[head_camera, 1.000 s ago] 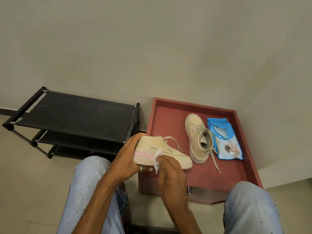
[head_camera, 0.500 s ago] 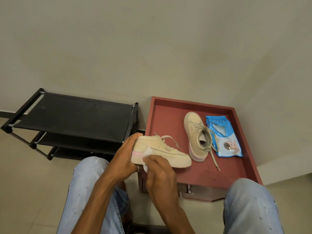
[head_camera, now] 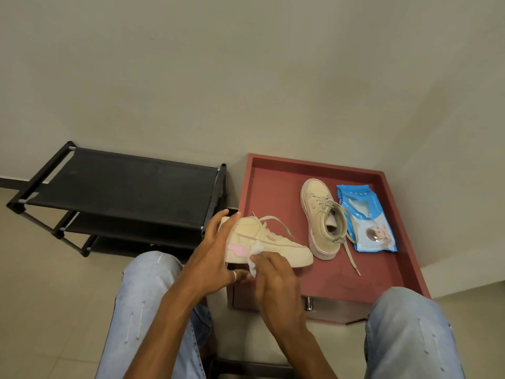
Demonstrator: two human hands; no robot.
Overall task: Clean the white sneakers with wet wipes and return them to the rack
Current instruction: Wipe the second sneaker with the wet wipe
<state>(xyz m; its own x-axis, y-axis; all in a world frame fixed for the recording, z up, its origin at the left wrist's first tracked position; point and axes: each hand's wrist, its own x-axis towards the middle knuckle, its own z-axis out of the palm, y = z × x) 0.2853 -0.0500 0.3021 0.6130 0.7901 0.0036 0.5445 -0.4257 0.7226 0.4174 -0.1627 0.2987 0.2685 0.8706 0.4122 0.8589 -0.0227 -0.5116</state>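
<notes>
1. Near the lower centre of the frame, your left hand (head_camera: pixel 216 258) grips the heel end of one white sneaker (head_camera: pixel 269 242), fingers wrapped round its back. It holds the shoe just above the near left corner of the red worktop (head_camera: pixel 276 187).
2. Your right hand (head_camera: pixel 276 280) pinches a crumpled wet wipe (head_camera: pixel 254 257) and presses it against the shoe's side, beside a pink patch. Wiping of this shoe looks under way, not finished.
3. Right of centre, the second sneaker (head_camera: pixel 322 220) lies on the worktop just beside the blue wipes pack (head_camera: pixel 367 222), with a lace trailing across it. You cannot tell whether this shoe has been cleaned.
4. At the left of the frame stands the black rack (head_camera: pixel 123 187). Neither sneaker is on it, so returning both is left to do.
</notes>
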